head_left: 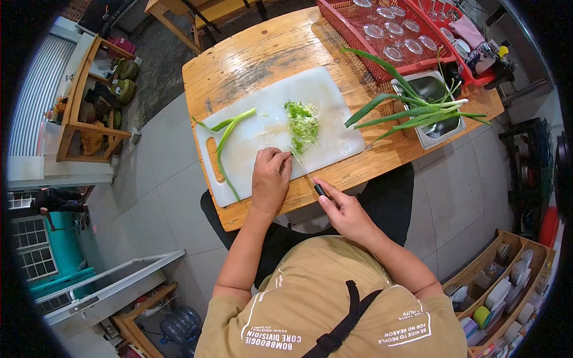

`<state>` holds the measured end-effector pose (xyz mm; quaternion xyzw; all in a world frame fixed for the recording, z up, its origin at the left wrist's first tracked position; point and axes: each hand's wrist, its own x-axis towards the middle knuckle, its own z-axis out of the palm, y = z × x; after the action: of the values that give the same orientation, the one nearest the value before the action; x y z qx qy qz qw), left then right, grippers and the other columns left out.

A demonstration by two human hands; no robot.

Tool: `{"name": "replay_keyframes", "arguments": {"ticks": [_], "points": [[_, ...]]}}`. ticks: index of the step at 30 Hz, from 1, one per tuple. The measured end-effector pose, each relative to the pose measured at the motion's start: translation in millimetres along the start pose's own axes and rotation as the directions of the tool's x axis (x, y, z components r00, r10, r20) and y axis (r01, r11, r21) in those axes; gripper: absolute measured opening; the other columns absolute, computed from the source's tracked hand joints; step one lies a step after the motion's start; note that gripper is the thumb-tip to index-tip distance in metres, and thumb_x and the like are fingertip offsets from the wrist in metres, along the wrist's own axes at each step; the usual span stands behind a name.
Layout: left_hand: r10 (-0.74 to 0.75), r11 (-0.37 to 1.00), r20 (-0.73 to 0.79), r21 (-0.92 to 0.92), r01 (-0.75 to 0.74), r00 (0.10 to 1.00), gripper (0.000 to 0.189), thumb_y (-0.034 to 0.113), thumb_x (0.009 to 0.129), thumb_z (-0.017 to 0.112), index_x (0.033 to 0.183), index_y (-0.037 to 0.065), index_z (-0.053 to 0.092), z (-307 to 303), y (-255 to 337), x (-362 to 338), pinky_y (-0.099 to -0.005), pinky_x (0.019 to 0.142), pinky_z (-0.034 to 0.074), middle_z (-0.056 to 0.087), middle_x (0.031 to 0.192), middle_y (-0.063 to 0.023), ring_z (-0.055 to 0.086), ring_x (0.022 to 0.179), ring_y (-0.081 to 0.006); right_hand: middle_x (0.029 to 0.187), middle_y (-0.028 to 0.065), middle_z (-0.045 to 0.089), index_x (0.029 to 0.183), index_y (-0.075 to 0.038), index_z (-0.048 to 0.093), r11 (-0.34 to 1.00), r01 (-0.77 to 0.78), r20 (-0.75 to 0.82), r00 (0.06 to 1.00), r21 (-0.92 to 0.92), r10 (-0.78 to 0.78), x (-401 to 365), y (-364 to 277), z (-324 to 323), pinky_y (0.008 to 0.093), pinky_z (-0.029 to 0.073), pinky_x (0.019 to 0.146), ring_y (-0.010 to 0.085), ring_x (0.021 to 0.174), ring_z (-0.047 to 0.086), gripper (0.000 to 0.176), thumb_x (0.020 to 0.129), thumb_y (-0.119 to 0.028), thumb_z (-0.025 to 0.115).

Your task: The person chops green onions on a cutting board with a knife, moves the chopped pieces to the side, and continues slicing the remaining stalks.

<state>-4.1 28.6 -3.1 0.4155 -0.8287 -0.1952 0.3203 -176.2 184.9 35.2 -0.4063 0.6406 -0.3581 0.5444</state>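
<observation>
My right hand grips a knife by its black handle. The thin blade points up and left over the near edge of the white cutting board. Beside the blade tip, my left hand rests on the board with its fingers curled together; what lies under them is hidden. Chopped spring onion forms a pile just beyond the blade. To the left, a whole spring onion lies across the board near its handle slot.
Several spring onions lie over a metal container on the right of the wooden table. Behind it stands a red crate of glasses. A wooden shelf unit with dishes is at lower right.
</observation>
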Motion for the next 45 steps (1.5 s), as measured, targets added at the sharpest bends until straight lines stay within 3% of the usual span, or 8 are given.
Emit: {"name": "replay_keyframes", "arguments": {"ticks": [8, 17, 23, 28, 32, 34, 40, 45], "points": [[-0.033, 0.999, 0.005, -0.027, 0.033, 0.999, 0.013, 0.001, 0.091, 0.079, 0.103, -0.002, 0.077, 2.3, 0.7, -0.9, -0.0445, 0.091, 0.056, 0.071, 0.103, -0.0165, 0.067, 0.103, -0.0367, 0.073, 0.0168, 0.065, 0.163, -0.011, 0.054, 0.997, 0.017, 0.002, 1.000, -0.074, -0.016, -4.7, -3.7, 2.5, 0.0380, 0.053, 0.069, 0.0176, 0.063, 0.058, 0.051, 0.114, -0.025, 0.059], [-0.037, 0.999, -0.002, -0.033, 0.037, 0.999, 0.010, -0.001, 0.090, 0.078, 0.100, -0.003, 0.077, 4.2, 1.5, 0.1, -0.0451, 0.091, 0.056, 0.070, 0.103, -0.0156, 0.066, 0.101, -0.0359, 0.072, 0.0236, 0.066, 0.161, -0.011, 0.056, 0.992, 0.075, -0.077, 0.994, -0.102, -0.083, 12.2, -3.4, 13.2, 0.0416, 0.054, 0.067, 0.0311, 0.060, 0.063, 0.050, 0.113, -0.026, 0.059], [-0.071, 0.996, -0.012, -0.050, 0.071, 0.997, 0.010, 0.000, 0.090, 0.078, 0.100, -0.003, 0.077, 3.8, 2.6, -0.6, -0.0446, 0.091, 0.055, 0.070, 0.103, -0.0156, 0.066, 0.101, -0.0356, 0.081, 0.0290, 0.070, 0.160, -0.011, 0.056, 0.991, 0.003, -0.044, 0.999, -0.134, -0.009, -5.2, -8.1, 7.9, 0.0458, 0.057, 0.072, 0.0425, 0.071, 0.073, 0.050, 0.113, -0.025, 0.059], [-0.056, 0.997, -0.008, -0.046, 0.056, 0.998, 0.011, 0.000, 0.091, 0.078, 0.101, -0.003, 0.076, 2.7, 5.3, -0.5, -0.0448, 0.091, 0.055, 0.069, 0.102, -0.0160, 0.066, 0.101, -0.0361, 0.088, 0.0324, 0.072, 0.159, -0.011, 0.056, 0.979, 0.159, -0.101, 0.980, -0.125, -0.172, 18.7, 3.2, 18.4, 0.0484, 0.058, 0.074, 0.0484, 0.080, 0.074, 0.048, 0.112, -0.024, 0.058], [-0.064, 0.998, -0.009, -0.027, 0.064, 0.998, 0.011, 0.000, 0.092, 0.078, 0.101, -0.003, 0.076, -0.1, 1.4, -4.4, -0.0453, 0.091, 0.054, 0.069, 0.101, -0.0160, 0.066, 0.101, -0.0363, 0.088, 0.0315, 0.071, 0.158, -0.012, 0.057, 0.944, 0.305, -0.178, 0.929, -0.125, -0.324, 19.8, 11.7, 24.1, 0.0477, 0.058, 0.074, 0.0486, 0.080, 0.073, 0.048, 0.112, -0.024, 0.059], [-0.075, 0.997, -0.018, -0.033, 0.074, 0.997, 0.010, 0.001, 0.092, 0.078, 0.101, -0.003, 0.076, -0.2, 0.7, -4.6, -0.0454, 0.091, 0.054, 0.069, 0.101, -0.0160, 0.066, 0.101, -0.0363, 0.082, 0.0273, 0.071, 0.160, -0.013, 0.056, 0.987, 0.049, -0.051, 0.997, -0.154, -0.058, 1.3, -3.5, 9.9, 0.0444, 0.056, 0.071, 0.0398, 0.071, 0.073, 0.049, 0.113, -0.025, 0.059], [-0.035, 0.999, 0.003, -0.036, 0.035, 0.999, 0.010, 0.001, 0.091, 0.079, 0.101, -0.002, 0.077, 2.0, -1.4, 0.3, -0.0456, 0.090, 0.054, 0.069, 0.101, -0.0158, 0.066, 0.100, -0.0359, 0.066, 0.0139, 0.058, 0.165, -0.014, 0.052, 0.997, 0.046, 0.010, 0.999, -0.058, -0.046, -1.9, 1.6, 1.0, 0.0367, 0.049, 0.064, 0.0172, 0.060, 0.054, 0.052, 0.115, -0.027, 0.058], [-0.052, 0.999, -0.013, -0.016, 0.052, 0.999, 0.011, 0.001, 0.090, 0.080, 0.101, -0.002, 0.078, 1.7, -1.7, -1.8, -0.0455, 0.091, 0.054, 0.069, 0.102, -0.0149, 0.066, 0.100, -0.0352, 0.066, 0.0142, 0.056, 0.164, -0.013, 0.052, 0.998, 0.034, 0.012, 0.999, -0.062, -0.033, -5.3, -4.4, 2.9, 0.0371, 0.050, 0.064, 0.0182, 0.059, 0.054, 0.052, 0.115, -0.027, 0.058]]}}
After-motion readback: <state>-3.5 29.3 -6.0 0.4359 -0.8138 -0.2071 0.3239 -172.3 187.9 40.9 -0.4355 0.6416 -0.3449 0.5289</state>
